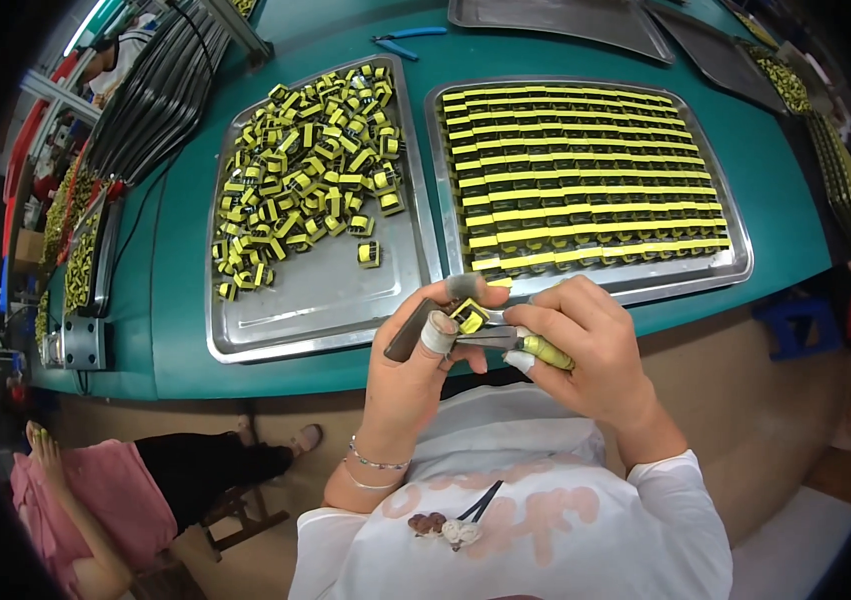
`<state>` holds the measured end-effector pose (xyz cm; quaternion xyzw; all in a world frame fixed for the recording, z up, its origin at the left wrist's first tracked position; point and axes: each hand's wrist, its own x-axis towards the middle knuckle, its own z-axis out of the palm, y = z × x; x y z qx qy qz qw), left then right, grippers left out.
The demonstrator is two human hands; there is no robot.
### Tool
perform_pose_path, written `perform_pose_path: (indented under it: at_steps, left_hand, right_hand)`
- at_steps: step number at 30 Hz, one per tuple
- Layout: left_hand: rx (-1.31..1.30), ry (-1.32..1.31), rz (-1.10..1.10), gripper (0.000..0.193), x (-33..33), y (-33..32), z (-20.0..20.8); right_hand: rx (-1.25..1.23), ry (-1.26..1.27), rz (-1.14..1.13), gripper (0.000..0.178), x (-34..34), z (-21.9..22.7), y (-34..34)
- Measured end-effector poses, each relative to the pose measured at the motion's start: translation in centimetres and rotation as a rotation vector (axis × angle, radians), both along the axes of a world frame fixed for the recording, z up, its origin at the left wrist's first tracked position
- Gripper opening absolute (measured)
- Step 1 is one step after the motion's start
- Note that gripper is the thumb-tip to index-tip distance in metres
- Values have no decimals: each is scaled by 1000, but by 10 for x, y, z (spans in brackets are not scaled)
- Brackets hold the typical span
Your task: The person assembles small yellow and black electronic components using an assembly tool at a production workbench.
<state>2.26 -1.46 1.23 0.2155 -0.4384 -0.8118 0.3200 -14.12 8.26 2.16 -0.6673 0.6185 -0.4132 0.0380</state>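
Above the front edge of the table, my left hand [397, 385] holds a small yellow-and-black transformer [469, 318] between thumb and fingers. Covers wrap the thumb and a fingertip, and a dark flat piece [410, 332] lies along the palm. My right hand [595, 345] is closed on metal tweezers [547, 352] with a yellow-green wrapped grip. Their tips reach the transformer; exact contact is too small to tell. Behind my left hand, a metal tray [320, 318] bears a loose heap of similar transformers. Behind my right hand, another tray [660, 288] carries them in neat rows.
Blue-handled pliers [413, 34] lie on the green table [180, 340] behind the trays. Metal trays [570, 22] rest at the far edge, and a stack of dark trays [160, 95] stands at far left. A person in pink [95, 500] sits at lower left.
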Motion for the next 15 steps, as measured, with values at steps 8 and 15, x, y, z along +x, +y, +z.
perform_pose_path:
  at_steps: [8,15]
  left_hand:
    - [-44,-8,-1,51,6,1,-3]
    - [-94,-67,50,46,2,6,-2]
  right_hand:
    - [49,-75,16,35,-4,-2,2]
    - [63,-70,-1,33,-13,5,-2]
